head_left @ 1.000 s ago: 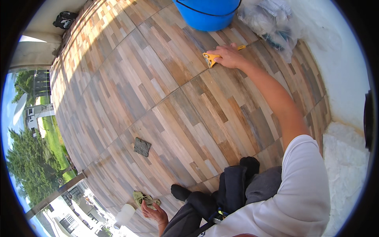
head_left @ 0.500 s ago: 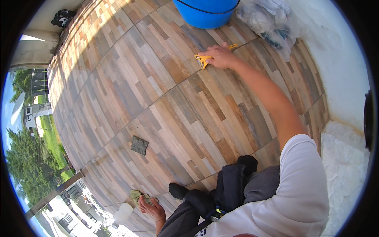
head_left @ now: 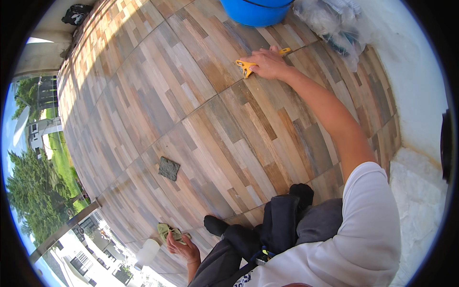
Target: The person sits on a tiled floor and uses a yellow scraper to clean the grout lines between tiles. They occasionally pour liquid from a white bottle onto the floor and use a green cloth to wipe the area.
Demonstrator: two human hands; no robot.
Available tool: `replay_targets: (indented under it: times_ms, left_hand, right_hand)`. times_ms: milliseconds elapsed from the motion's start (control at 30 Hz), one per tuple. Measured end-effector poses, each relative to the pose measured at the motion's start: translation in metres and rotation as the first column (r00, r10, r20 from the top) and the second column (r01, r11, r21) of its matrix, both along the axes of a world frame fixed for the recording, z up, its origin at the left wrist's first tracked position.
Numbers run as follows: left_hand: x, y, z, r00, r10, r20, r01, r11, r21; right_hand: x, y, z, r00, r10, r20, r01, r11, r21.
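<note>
At the far side of the tiled floor, my right arm is stretched out, and my right hand [head_left: 269, 63] is closed around a yellow hand scraper [head_left: 245, 68]. Its triangular head pokes out left of my fingers, and the handle end shows on the other side. The scraper is down at a joint between wood-patterned tiles. At the lower left, my left hand [head_left: 184, 248] has its fingers apart beside a crumpled green cloth [head_left: 168, 231]. The fingers overlap the cloth's edge in view; whether they touch it is hard to make out.
A dark grey scouring pad [head_left: 169, 168] lies on the floor [head_left: 143, 115]. Beyond my right hand stand a blue bucket [head_left: 256, 13] and a clear plastic bag [head_left: 334, 28] by the white wall [head_left: 411, 71]. A white container [head_left: 148, 252] is near my left hand. A railing [head_left: 67, 229] borders the left side.
The whole view has shifted slightly, with the bucket and bag now higher and further right. My right hand keeps the scraper at the tile joint; my left hand stays by the cloth.
</note>
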State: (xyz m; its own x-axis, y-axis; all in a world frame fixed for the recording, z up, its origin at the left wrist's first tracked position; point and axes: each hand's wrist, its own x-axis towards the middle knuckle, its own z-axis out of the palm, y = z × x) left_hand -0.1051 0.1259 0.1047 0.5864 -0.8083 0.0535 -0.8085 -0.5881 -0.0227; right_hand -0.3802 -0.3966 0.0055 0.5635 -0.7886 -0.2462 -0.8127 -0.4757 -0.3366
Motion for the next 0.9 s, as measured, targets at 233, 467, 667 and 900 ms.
replay_targets:
  times_ms: [233,467,667,900]
  left_hand:
    - [0.0,-0.008,0.004,1.0,0.002,-0.007,-0.002,1.0,-0.016]
    - [-0.001,-0.012,-0.002,1.0,-0.016,-0.016,0.015,1.0,-0.022]
    - [0.0,-0.006,0.001,1.0,-0.008,0.015,0.009,0.999,-0.035]
    - [-0.002,-0.013,0.004,0.997,-0.066,0.03,0.068,0.997,-0.04]
  right_hand:
    - [0.027,0.012,0.0,0.998,0.049,0.025,-0.049,0.999,-0.011]
    - [0.05,0.026,-0.008,0.991,0.1,0.085,-0.092,0.992,-0.089]
    - [0.035,0.02,-0.009,0.99,0.067,0.122,-0.048,0.987,-0.151]
    - [0.058,0.029,-0.008,0.986,0.115,0.121,-0.101,0.988,-0.12]
